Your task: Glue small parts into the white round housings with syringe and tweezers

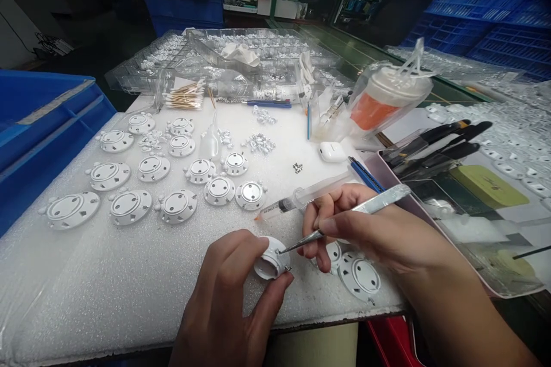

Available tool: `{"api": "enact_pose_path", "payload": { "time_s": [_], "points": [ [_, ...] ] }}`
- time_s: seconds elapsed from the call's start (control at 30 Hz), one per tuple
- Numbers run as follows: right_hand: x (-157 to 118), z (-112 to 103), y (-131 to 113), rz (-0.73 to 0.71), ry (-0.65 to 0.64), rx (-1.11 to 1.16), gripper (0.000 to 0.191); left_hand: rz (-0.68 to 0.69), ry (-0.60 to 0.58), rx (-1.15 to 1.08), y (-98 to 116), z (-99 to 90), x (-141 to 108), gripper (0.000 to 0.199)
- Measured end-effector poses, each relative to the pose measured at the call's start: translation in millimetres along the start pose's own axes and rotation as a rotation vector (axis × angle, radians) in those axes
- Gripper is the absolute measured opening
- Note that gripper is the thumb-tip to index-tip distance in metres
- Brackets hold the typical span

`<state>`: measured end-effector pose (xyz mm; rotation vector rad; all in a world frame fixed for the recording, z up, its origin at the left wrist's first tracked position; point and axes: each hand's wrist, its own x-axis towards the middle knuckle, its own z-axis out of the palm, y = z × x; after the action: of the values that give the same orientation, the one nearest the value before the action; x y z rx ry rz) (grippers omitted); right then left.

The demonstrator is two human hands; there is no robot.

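Between the thumb and fingers of my left hand (pixel 235 292) is a small white round plastic part (pixel 272 257), tilted so that a hollow opening faces me. My right hand (pixel 353 226) grips metal tweezers (pixel 361 206) like a pen. Their tip meets the white part near a tiny metal piece on its rim. A syringe (pixel 297 198) with an orange tip lies just beyond my right fingers. Partly covered by that hand, more white round parts (pixel 359 276) lie on the white foam sheet (pixel 150 281).
Several finished-looking white discs (pixel 176 206) stand in rows at the left. Small metal bits (pixel 297 167), a white earbud case (pixel 332 152) and cotton swabs (pixel 185 94) lie farther back. A pink-edged tool box (pixel 387 183) and bagged cup (pixel 383 100) flank the right; a blue crate (pixel 47 126) borders the left.
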<state>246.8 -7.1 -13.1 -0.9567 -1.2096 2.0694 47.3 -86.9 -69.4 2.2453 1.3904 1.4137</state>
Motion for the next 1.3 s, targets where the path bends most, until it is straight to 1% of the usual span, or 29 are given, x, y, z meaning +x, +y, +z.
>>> {"api": "enact_pose_path", "payload": {
  "time_s": [0.27, 0.5, 0.7, 0.9, 1.03, 1.3],
  "points": [
    [-0.3, 0.4, 1.1, -0.027, -0.012, -0.006, 0.015, 0.014, -0.022, 0.041, -1.6, -1.9, 0.0, 0.044],
    [-0.6, -0.9, 2.8, -0.042, 0.002, -0.017, 0.018, -0.008, 0.014, 0.054, -0.5, -1.0, -2.0, 0.046],
    [1.0, 1.8, 0.7, -0.008, 0.054, -0.037, 0.025, -0.031, 0.056, 0.048, 0.7, 0.9, -2.9, 0.046],
    [2.3, 3.8, -1.2, 0.021, 0.061, -0.042, 0.025, -0.017, 0.047, 0.031, 0.4, 2.5, -2.7, 0.051],
    [1.9, 4.1, -1.9, 0.031, 0.073, -0.035, 0.025, -0.009, 0.063, 0.050, 0.1, 2.6, -2.6, 0.050],
    [2.6, 4.2, -1.1, 0.033, 0.096, -0.058, 0.025, 0.004, 0.051, 0.058, 0.6, 2.2, -1.0, 0.048]
  ]
}}
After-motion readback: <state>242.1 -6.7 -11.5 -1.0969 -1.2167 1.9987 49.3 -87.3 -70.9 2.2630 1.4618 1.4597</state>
